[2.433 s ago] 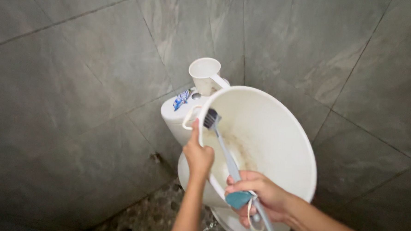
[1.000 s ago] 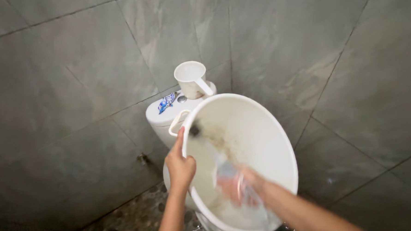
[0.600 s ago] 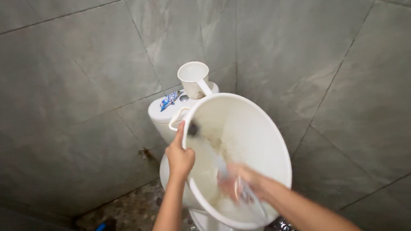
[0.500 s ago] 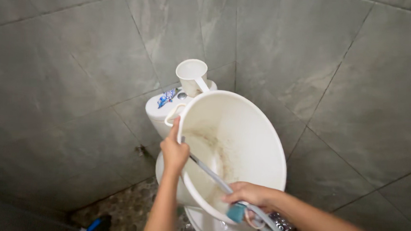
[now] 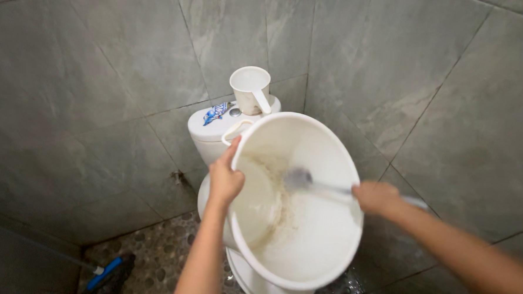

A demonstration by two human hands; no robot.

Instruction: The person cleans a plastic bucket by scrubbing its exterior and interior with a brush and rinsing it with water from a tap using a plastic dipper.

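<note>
A white ceramic toilet [image 5: 215, 140] stands in the corner where two walls of large grey stone-look tiles [image 5: 100, 69] meet. On the tank lid, toward its right end, stands an upright white plastic dipper cup with a handle [image 5: 250, 90]. A small blue and white wrapper [image 5: 216, 112] lies at the lid's middle. Below, the dark pebble floor [image 5: 163, 254] carries a blue-handled black brush [image 5: 110, 272] by the left wall.

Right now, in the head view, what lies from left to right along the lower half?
Blue-handled floor brush → left hand gripping the rim → stained white plastic bucket → blurred grey scrubbing brush head inside it → right hand on its handle.
</note>
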